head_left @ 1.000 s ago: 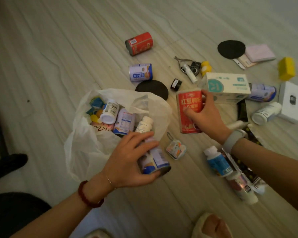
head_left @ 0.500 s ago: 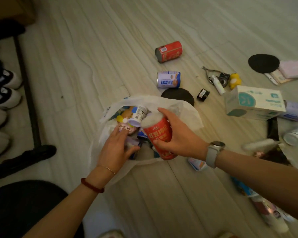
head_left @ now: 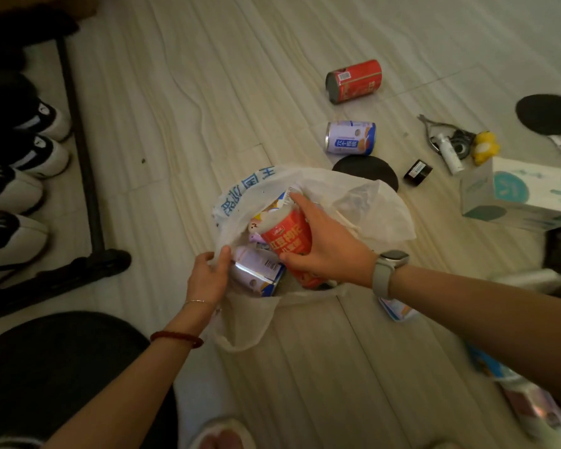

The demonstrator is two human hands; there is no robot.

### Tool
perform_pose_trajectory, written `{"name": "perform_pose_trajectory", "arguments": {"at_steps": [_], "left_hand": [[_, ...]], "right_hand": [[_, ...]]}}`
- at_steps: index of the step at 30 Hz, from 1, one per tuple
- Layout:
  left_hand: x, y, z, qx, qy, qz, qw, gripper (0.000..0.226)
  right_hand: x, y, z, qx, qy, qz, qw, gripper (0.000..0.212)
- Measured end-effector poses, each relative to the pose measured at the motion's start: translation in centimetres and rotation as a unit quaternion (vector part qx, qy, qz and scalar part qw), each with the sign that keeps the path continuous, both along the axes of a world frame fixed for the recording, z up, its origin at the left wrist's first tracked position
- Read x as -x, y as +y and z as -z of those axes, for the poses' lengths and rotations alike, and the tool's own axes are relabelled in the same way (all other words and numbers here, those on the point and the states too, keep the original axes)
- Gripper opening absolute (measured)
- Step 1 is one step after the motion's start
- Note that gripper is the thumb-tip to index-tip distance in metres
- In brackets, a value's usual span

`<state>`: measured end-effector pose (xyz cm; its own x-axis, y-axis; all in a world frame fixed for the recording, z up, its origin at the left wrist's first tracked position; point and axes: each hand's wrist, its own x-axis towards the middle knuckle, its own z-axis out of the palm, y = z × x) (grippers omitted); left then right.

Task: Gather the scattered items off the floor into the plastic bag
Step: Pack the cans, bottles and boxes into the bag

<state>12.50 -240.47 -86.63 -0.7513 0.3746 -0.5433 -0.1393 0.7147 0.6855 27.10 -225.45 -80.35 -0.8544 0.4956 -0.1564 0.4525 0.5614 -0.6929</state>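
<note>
The right hand (head_left: 324, 251) wraps the rigid, probably smooth-walled red cup (head_left: 289, 244) mid-body, while the left hand (head_left: 208, 273) pinches the limp plastic bag (head_left: 370, 205) rim open.

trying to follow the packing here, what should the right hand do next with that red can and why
Probably lower the red can a little and let go. The right hand already holds it tilted inside the mouth of the plastic bag, over other items, while the left hand pinches the rim open.
</note>
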Motion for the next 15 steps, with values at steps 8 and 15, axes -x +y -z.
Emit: {"name": "perform_pose_trajectory", "arguments": {"at_steps": [8, 15], "left_hand": [[1.0, 0.8, -2.7, -0.088, 0.116, -0.045, 0.988, 0.025], [2.0, 0.5, -5.4, -0.171, 0.094, -0.093, 0.976, 0.019]], "right_hand": [[4.6, -1.8, 0.9, -0.082, -0.026, -0.045, 0.995, 0.062], [0.6, -2.0, 3.8, -0.244, -0.041, -0.248, 0.937, 0.06]]}}
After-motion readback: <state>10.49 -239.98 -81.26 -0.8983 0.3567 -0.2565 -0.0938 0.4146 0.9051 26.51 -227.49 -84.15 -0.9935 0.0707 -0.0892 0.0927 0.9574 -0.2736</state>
